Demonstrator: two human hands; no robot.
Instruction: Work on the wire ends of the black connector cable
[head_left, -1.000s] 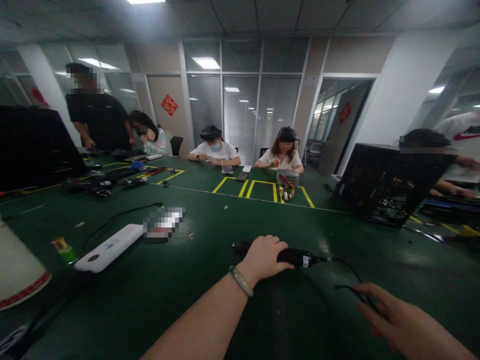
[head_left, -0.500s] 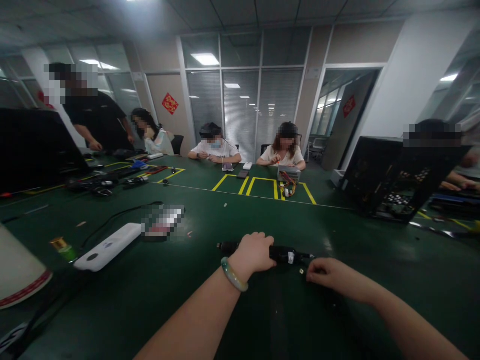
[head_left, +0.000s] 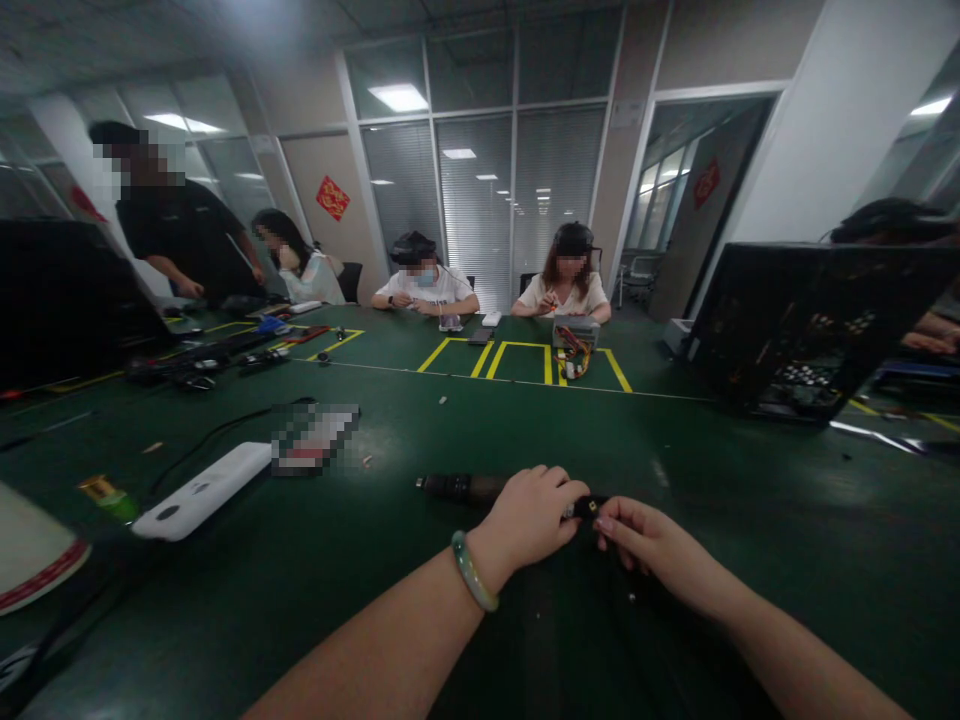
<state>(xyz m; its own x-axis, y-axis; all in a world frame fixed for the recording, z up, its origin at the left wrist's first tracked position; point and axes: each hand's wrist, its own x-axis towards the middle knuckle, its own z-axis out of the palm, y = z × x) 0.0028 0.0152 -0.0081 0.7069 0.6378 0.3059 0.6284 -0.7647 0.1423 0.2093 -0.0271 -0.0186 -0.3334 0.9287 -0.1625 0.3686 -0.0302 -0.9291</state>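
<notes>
A black electric screwdriver lies across the green table, its metal nose pointing left. My left hand, with a jade bangle at the wrist, is wrapped over its rear part. At that rear end my right hand pinches close to a small dark plug with a pale, yellowish end. The fingertips of both hands nearly meet there. Whether the plug is joined to the screwdriver is hidden by my fingers. A dark cord runs near the right fingers, hard to make out against the table.
On the left are a white power strip, a blurred-out phone-like item, a small green bottle and a pale container. A black computer case stands at right. Several people work across the table, one near a power supply unit.
My left hand has slid right along the screwdriver to its rear end. My right hand has moved slightly left and up, and the pale-ended plug is now raised between the hands. The view has shifted slightly.
</notes>
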